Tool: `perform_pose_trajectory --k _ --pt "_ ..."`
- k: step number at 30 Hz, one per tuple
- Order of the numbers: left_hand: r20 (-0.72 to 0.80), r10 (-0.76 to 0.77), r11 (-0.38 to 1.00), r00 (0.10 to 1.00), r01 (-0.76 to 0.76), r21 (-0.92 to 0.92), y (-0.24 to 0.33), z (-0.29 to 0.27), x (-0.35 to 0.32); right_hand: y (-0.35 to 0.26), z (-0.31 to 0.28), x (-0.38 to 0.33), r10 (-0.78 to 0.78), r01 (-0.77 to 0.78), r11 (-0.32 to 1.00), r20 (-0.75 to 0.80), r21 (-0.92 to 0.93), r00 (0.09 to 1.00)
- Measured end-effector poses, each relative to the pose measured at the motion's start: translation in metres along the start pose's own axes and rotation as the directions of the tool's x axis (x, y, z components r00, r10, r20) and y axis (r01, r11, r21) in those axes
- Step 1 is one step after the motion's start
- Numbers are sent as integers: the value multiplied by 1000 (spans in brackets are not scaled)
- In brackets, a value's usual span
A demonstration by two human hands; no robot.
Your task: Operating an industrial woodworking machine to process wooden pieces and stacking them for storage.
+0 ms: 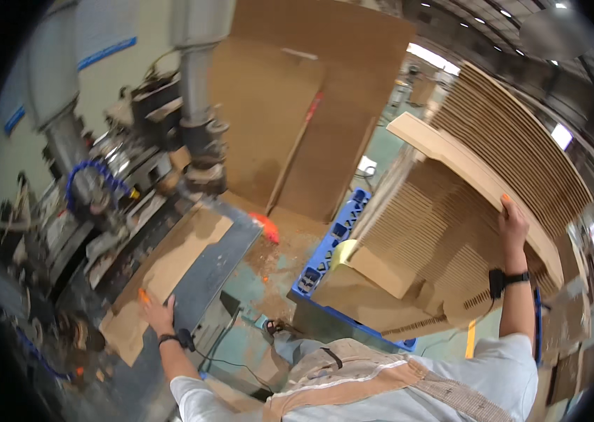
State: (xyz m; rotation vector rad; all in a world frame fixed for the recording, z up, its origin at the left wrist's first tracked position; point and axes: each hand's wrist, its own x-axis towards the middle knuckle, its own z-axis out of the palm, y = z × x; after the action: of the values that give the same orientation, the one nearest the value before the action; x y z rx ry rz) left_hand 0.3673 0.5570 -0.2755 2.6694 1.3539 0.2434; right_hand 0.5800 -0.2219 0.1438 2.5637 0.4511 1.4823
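Observation:
My left hand [158,314] rests at the near end of a flat wooden board [181,257] lying on the dark machine table [223,246]. Its fingers are stretched out, with orange coverings on some tips. At the right, my right hand [513,225] closes over the edge of a long, pale wooden strip [462,165] with a shaped end. That strip lies slantwise over a large stack of thin wooden pieces [522,133]. Another layered stack [427,225] sits in front of it, lower down.
A blue plastic pallet [339,228] carries the stacks, with a yellow tape roll [343,252] at its side. Woodworking machinery [198,141] with a blue hose [75,179] stands left. Large brown panels [269,119] lean behind. Sawdust and an orange-red object [267,227] lie on the floor.

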Motion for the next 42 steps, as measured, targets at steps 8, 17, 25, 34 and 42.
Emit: perform_pose_trajectory --k 8,17,25,34,42 --pt "-89 146 989 985 -148 -18 38 -5 -108 -229 -19 160 -532 441 808 163 390 831" --pt "-326 99 995 940 -93 35 -34 -33 -238 -581 104 86 -946 732 77 -182 677 267" --pt "-107 -67 998 992 69 12 -113 -134 -391 -716 196 -89 -771 551 -148 -445 821 456" --pt "105 -677 709 728 608 358 -129 -121 -607 -797 254 -103 -904 214 -107 -185 971 386" --pt "-321 -893 259 316 943 207 -146 -126 -762 -818 219 -110 -911 255 -44 -143 966 386"
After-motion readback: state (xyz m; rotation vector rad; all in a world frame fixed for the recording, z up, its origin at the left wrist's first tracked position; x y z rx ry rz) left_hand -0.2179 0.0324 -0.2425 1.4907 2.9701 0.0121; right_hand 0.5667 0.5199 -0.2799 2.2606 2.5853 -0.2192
